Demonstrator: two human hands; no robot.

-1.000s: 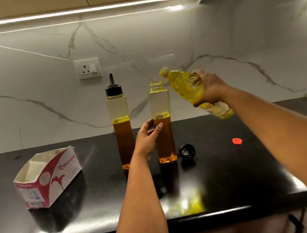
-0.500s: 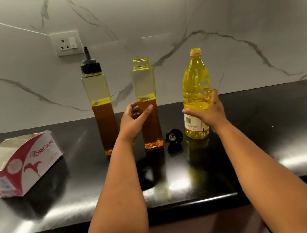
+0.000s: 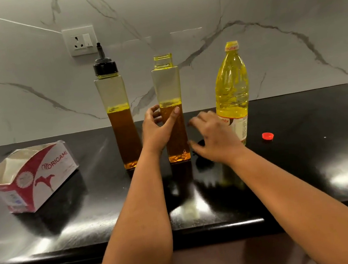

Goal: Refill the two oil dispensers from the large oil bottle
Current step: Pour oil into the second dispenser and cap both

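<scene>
From the head view, two tall square dispensers are seen upright on the black counter [image 3: 303, 182], each a little over half full of amber oil. The capped dispenser [image 3: 120, 120] stands just left of the open dispenser [image 3: 169, 85], whose neck is uncovered. The open dispenser is gripped at mid-height by the left hand [image 3: 158, 131], thumb in front and fingers behind. The oil bottle [image 3: 231, 87] stands upright and uncapped to the right. The right hand [image 3: 214, 138] is held spread with loose fingers above the black spout cap [image 3: 200, 143], mostly hidden; contact cannot be told. A red cap [image 3: 267, 136] lies further right, and a cardboard box [image 3: 31, 177] far left.
</scene>
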